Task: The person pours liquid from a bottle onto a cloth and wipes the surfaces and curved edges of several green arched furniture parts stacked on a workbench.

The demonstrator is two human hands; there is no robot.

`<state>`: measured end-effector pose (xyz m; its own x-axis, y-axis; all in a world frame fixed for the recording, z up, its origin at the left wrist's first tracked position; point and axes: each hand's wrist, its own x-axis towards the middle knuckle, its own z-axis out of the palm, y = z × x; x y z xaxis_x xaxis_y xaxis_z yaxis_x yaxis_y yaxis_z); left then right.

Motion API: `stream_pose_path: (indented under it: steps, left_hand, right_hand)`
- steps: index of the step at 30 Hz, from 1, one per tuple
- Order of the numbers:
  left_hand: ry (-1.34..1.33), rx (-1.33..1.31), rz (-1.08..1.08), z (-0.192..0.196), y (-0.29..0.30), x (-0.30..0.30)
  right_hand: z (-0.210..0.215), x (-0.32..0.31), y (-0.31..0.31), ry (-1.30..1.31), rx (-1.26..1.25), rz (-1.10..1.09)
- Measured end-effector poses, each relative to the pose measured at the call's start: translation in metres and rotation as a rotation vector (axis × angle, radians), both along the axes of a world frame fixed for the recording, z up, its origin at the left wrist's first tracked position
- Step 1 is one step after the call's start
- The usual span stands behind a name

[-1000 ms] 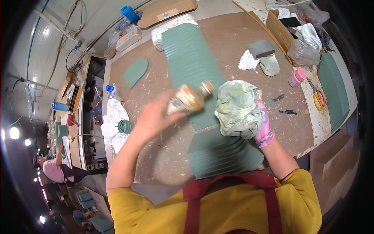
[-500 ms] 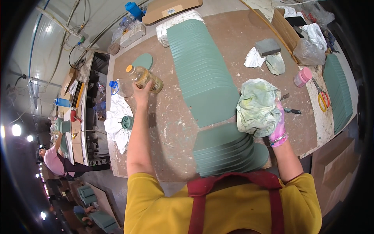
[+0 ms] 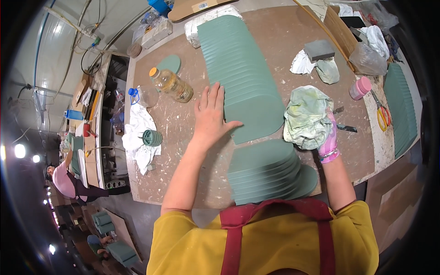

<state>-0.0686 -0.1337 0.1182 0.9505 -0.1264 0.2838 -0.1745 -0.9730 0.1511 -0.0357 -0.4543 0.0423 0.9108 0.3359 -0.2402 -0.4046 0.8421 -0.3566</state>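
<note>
My left hand lies flat and open on the brown table, fingers spread, its thumb touching the near edge of a long fanned row of green oval boards. A second fanned stack of green boards sits close to my body. My right hand, in a pink glove, grips a crumpled stained cloth pressed down beside the row. A plastic bottle of yellowish liquid with an orange cap lies on the table to the left of my left hand.
A single green oval, a clear bottle with a blue cap, a white rag and a green spool sit left. A grey block, pink jar, scissors and more green boards are right. A person works far left.
My left hand set the bottle of yellowish liquid down at the left and came back empty to the green boards. My right hand kept the cloth in place.
</note>
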Motion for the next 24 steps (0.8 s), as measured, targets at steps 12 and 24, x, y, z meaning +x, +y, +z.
stream_pose_path:
  steps: [12,24]
  left_hand:
    - [0.098,0.175,-0.012,0.006,-0.015,-0.001]
    - [0.05,-0.115,-0.245,-0.001,-0.01,-0.033]
  right_hand:
    - [-0.003,0.008,0.013,0.147,0.101,0.051]
    - [-0.039,0.009,0.025,0.075,0.24,0.187]
